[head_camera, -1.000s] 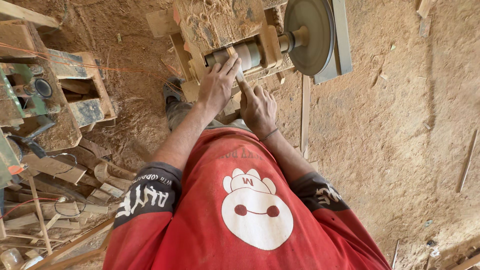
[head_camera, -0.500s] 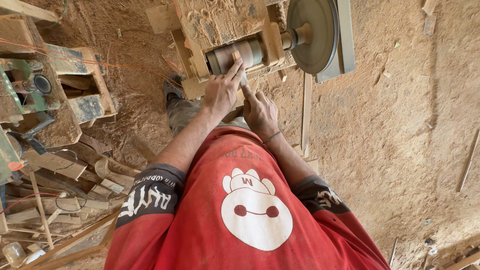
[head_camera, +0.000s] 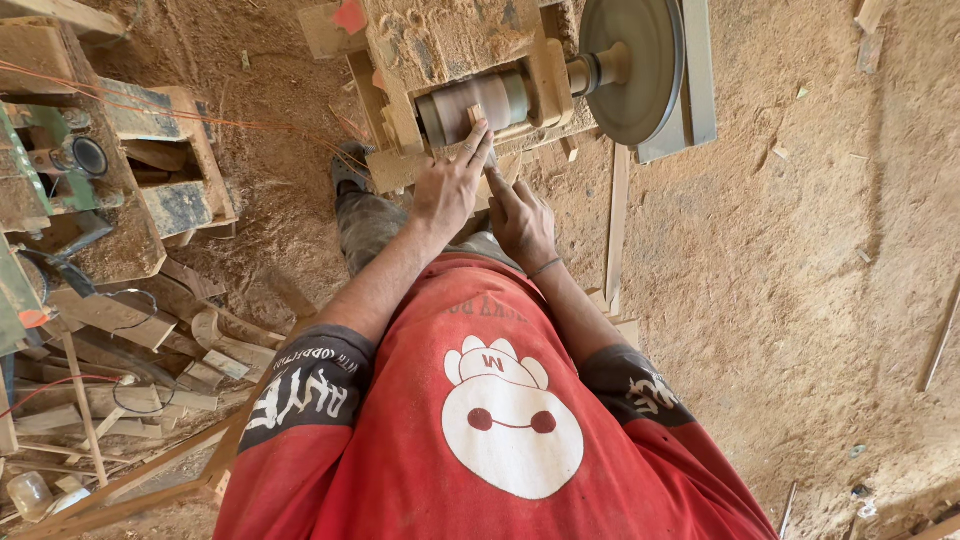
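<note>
My left hand (head_camera: 450, 190) reaches forward and pinches a small wooden piece (head_camera: 477, 116) with its fingertips, pressing it against the brown sanding drum (head_camera: 455, 108) of a wooden-framed machine (head_camera: 440, 40). My right hand (head_camera: 522, 218) sits just below and to the right. Its index finger stretches up under the left fingers to the lower end of the piece. Most of the piece is hidden by my fingers. My red shirt fills the bottom of the view.
A large grey pulley disc (head_camera: 630, 65) sits on the drum's shaft at the right. Sawdust covers the floor (head_camera: 800, 260). Wooden offcuts (head_camera: 150, 330) and another machine (head_camera: 60, 170) lie at the left. A thin wooden strip (head_camera: 615, 230) lies by my right arm.
Both hands stay at the drum with the piece. My left fingers have slid slightly upward along it, and the view has shifted a little.
</note>
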